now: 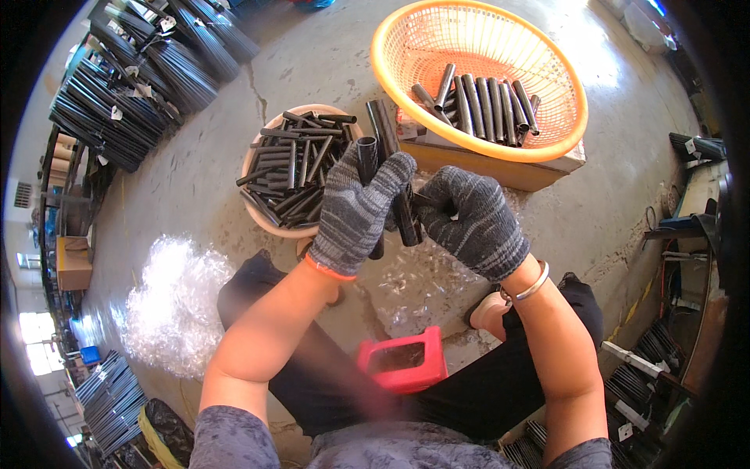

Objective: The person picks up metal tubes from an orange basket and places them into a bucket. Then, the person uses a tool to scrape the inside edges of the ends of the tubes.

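Note:
My left hand (355,205), in a grey striped knit glove with an orange cuff, is wrapped round a few short black tubes (382,125). They are held at a slant, their far ends sticking out above my fingers. Close against their right side is my right hand (473,221), gloved alike, with its thumb and fingers pinched together. Whatever lies in that pinch is too small or too hidden to make out. Beyond my left hand, a pale round tub (247,205) is heaped with short black tubes (293,160).
An orange plastic basket (539,59) holding several black tubes rests on a cardboard box (500,170). Crumpled clear plastic film (176,305) lies on the floor at left. A red plastic stool (402,361) is between my legs. Bundled black rods (113,109) stand far left.

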A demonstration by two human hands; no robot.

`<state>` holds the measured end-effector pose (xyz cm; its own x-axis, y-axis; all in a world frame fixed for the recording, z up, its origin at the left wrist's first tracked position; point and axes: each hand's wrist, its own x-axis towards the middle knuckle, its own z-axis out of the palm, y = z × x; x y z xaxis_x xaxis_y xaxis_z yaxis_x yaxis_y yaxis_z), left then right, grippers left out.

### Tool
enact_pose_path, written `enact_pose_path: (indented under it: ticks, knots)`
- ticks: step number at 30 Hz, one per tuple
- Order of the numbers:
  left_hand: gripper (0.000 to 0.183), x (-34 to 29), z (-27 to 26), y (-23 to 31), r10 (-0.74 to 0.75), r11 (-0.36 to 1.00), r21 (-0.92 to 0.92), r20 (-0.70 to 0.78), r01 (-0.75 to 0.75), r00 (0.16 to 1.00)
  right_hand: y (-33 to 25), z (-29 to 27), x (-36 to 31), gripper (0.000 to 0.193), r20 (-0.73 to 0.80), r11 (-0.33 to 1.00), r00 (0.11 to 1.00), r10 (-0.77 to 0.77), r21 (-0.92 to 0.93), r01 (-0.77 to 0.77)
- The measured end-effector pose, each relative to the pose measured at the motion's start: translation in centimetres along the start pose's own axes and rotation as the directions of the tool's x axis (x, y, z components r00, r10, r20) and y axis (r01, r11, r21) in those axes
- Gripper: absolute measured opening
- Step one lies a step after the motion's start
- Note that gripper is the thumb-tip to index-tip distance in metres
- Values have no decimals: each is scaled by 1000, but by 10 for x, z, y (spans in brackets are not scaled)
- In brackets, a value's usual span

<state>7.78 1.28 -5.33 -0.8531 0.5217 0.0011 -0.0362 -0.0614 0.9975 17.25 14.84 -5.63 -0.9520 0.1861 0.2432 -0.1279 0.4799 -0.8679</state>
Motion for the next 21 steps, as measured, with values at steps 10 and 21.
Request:
enact_pose_path:
  ticks: [10, 21]
  knots:
    - [22, 5, -20, 5, -185, 972, -118, 134, 201, 974, -7, 0, -1, 10, 115, 800, 935, 334, 490, -346]
    - [25, 4, -28, 5, -195, 967, -145, 119, 211, 974, 7, -11, -11, 6, 87, 874, 945, 315, 362, -324]
